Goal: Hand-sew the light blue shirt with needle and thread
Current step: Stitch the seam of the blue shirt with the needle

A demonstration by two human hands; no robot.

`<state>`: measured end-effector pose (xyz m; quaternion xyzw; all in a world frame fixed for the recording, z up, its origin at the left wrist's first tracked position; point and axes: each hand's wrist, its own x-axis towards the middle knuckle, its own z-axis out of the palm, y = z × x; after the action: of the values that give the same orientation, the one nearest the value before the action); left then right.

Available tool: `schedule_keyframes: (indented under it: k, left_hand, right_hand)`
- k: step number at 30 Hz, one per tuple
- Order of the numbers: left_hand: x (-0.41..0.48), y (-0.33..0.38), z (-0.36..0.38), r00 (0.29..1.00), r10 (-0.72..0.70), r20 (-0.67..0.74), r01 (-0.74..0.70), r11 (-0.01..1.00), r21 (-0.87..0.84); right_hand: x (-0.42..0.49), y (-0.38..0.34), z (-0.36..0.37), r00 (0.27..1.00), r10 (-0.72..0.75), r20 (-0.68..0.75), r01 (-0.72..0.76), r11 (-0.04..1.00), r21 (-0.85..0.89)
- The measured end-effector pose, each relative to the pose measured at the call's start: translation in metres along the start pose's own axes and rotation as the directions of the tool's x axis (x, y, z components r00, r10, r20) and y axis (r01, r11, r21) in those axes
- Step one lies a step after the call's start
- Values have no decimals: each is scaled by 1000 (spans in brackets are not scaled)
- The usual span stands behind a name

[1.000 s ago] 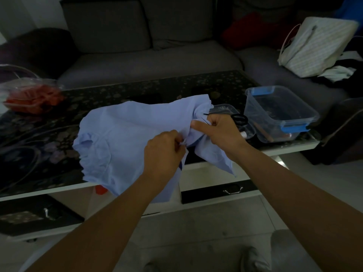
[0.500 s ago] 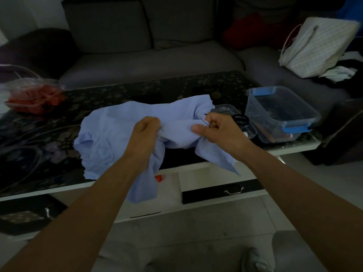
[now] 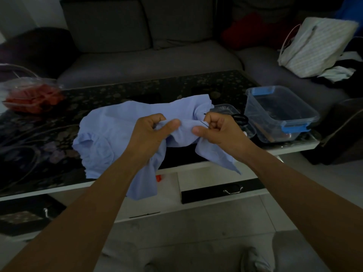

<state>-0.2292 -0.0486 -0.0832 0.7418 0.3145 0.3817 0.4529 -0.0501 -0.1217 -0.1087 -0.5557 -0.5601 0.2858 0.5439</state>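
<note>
The light blue shirt (image 3: 110,130) lies crumpled on the dark table, part of it hanging over the front edge. My left hand (image 3: 151,132) grips a fold of the shirt between thumb and curled fingers. My right hand (image 3: 220,130) grips the fabric a little to the right, fingers curled. A short stretch of fabric spans the gap between the two hands. A thin dark thread (image 3: 205,124) shows at my right hand's fingers. The needle itself is too small to make out.
A clear plastic box with blue clips (image 3: 280,112) stands at the table's right end, with a smaller clear tub (image 3: 225,108) and black scissors (image 3: 240,118) beside it. A clear container of red pieces (image 3: 31,95) sits far left. A sofa lies beyond the patterned table (image 3: 39,146).
My left hand slid left along the shirt away from my right hand, then took a new hold on a fold. The cloth now stretches between the two hands.
</note>
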Motion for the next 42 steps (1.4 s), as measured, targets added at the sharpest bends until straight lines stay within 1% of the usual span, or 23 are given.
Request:
schedule_keyframes:
  k: [7,15,19,22,26,28,32,35,36,39,42]
  left_hand:
    - [0,-2,-2,999,39,9,-38,998,-43]
    - [1,-4,0,994,109,1,-109,992,64]
    - [2,-7,-1,996,75,56,-77,996,45]
    - [1,-6,-1,995,79,59,-82,996,41]
    - [3,-6,-5,991,83,103,-90,994,69]
    - [1,-5,-4,991,87,104,-94,994,63]
    - [-3,-2,3,995,85,50,-84,996,-12]
    - [-1,0,1,992,97,80,-100,994,33]
    - [0,-2,1,993,85,79,-88,995,45]
    - [4,-7,3,999,-9,34,8,999,43]
    - [3,-4,7,997,-72,35,71,997,20]
  right_hand:
    - [-2,1,-6,1000,18,11,-18,1000,14]
    - [-6,-4,-7,998,50,39,-52,998,44]
    - [-8,-8,-5,998,38,58,-40,998,38]
    - [-6,-10,-6,998,47,50,-48,998,36]
    - [-5,-11,-6,997,55,59,-57,998,36]
    - [-6,-11,-6,997,51,65,-53,998,32]
    - [-6,-8,-7,998,42,50,-44,999,28]
    - [-5,-7,-7,999,24,47,-24,1000,5]
    - [-5,-7,-7,999,21,44,-21,1000,3]
    - [-4,-6,-6,999,21,24,-21,1000,2]
    - [-4,-6,-5,999,26,20,-26,1000,-8]
